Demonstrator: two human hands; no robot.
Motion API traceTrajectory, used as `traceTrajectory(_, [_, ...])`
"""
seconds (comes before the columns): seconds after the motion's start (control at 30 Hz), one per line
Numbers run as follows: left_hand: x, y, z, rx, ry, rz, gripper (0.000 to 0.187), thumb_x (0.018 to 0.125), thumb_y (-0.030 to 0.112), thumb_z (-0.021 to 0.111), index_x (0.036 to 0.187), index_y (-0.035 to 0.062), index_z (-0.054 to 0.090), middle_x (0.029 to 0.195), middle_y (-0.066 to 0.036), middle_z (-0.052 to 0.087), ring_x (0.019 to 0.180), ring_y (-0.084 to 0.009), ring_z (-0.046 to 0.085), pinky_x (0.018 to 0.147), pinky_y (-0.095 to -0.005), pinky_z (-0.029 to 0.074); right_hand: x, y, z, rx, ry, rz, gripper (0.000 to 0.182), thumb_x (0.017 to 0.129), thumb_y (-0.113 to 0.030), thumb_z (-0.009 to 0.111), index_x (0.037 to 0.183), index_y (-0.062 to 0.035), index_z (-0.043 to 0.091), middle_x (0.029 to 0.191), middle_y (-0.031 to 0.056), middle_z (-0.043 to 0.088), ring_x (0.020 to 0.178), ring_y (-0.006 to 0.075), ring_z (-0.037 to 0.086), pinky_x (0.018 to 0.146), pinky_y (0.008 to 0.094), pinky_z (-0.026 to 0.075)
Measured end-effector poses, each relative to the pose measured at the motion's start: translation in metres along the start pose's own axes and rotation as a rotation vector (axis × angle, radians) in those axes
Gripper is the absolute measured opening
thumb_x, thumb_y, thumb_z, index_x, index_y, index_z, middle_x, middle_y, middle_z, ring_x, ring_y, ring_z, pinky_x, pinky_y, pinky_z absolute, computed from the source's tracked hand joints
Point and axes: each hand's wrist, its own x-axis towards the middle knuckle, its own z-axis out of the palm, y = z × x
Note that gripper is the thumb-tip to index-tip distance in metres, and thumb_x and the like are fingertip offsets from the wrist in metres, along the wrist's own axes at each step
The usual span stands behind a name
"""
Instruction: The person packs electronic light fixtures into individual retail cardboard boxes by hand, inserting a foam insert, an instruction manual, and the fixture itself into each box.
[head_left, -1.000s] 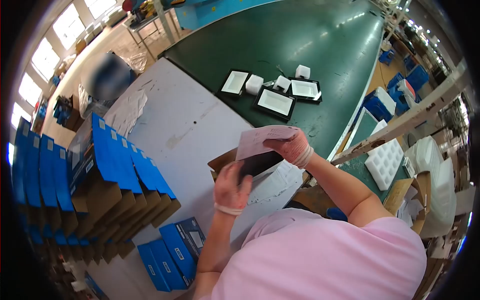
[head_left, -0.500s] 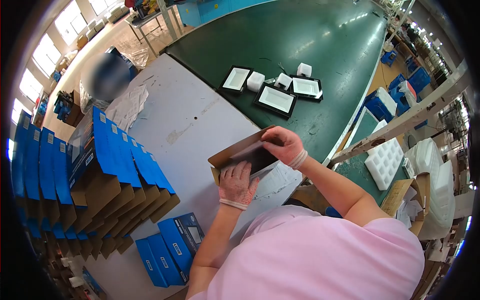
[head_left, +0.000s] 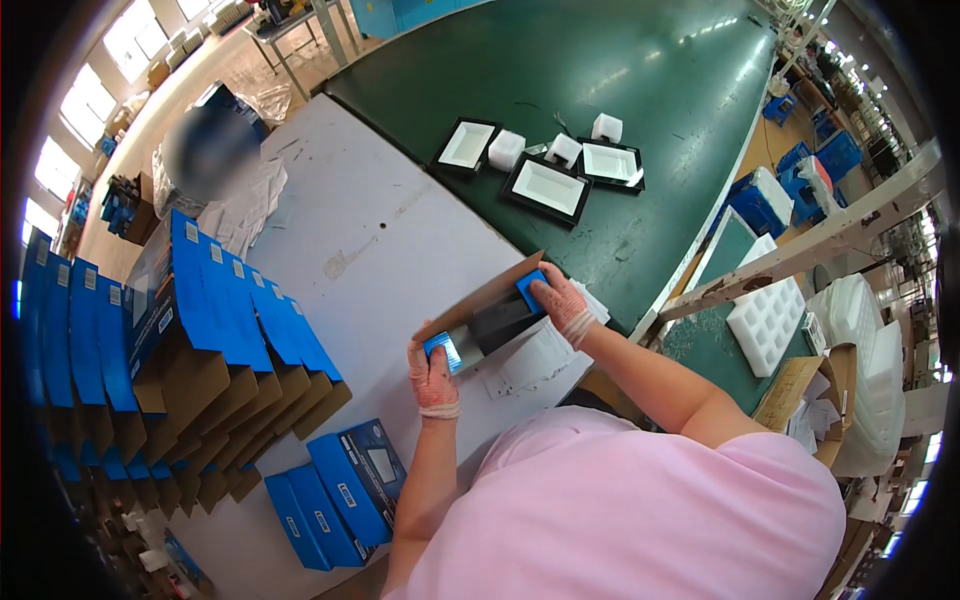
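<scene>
A cardboard box (head_left: 500,290) with its brown inside showing and blue end flaps lies open between my hands, above the grey table (head_left: 360,190). My left hand (head_left: 434,382) is closed on its left end, the thumb on a blue flap. On its right end my right hand (head_left: 563,304) is closed, with fingers on the other blue flap. Something dark lies inside the box; I cannot make out what it is. White paper sheets (head_left: 530,362) are beneath the box and beside it, near my body.
Stacked blue cartons (head_left: 225,300) with open brown flaps stand at the left. Closed blue boxes (head_left: 345,490) lie at the lower left. Black-framed panels (head_left: 549,190) and white foam blocks (head_left: 506,150) rest on the green table (head_left: 640,90). A white foam tray (head_left: 766,325) is at the right.
My left hand has moved from inside the box to its left end. My right hand has shifted down onto the right end. Blue flaps now show at both ends.
</scene>
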Motion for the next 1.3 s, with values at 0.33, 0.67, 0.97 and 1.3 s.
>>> traceTrajectory(0.33, [0.014,0.019,0.001,0.649,-0.152,0.693,0.021,0.079,0.006,0.071,0.099,0.0024,0.066,0.105,-0.018,0.065,0.093,-0.0309,0.065,0.081,-0.0376,0.053,0.004,-0.093,-0.053,-0.796,-0.593,-0.621,0.053,0.083,-0.04,0.064,0.127,-0.0097,0.056,0.129,0.0202,0.052,0.12,0.0368,0.049,0.101,0.0431,0.041])
traceTrajectory(0.67, [0.014,0.045,-0.013,0.352,-0.331,0.176,0.036,0.086,0.027,0.067,0.111,0.001,0.065,0.123,-0.021,0.055,0.115,-0.0358,0.051,0.097,-0.0447,0.043,0.01,-0.087,-0.04,-0.875,-0.515,-0.726,0.046,0.083,-0.042,0.064,0.122,-0.0179,0.061,0.112,0.0146,0.06,0.099,0.0354,0.058,0.085,0.0453,0.048])
traceTrajectory(0.97, [0.009,0.056,-0.007,1.1,-0.551,0.642,0.039,0.08,0.025,0.066,0.115,0.0086,0.067,0.133,-0.024,0.047,0.124,-0.0443,0.042,0.105,-0.0555,0.032,0.005,-0.079,-0.041,-0.885,-0.429,-0.914,0.048,0.077,-0.039,0.071,0.121,-0.0257,0.061,0.105,0.0138,0.056,0.093,0.0344,0.057,0.074,0.0451,0.049])
traceTrajectory(1.3, [0.002,0.08,0.034,1.509,-0.495,0.68,0.067,0.061,0.032,0.083,0.124,0.0216,0.062,0.126,-0.016,0.049,0.116,-0.0372,0.045,0.105,-0.0566,0.032,-0.003,-0.074,-0.036,-0.98,-0.349,-1.024,0.064,0.069,-0.034,0.076,0.129,-0.0284,0.055,0.133,0.0158,0.047,0.119,0.04,0.047,0.101,0.0528,0.039])
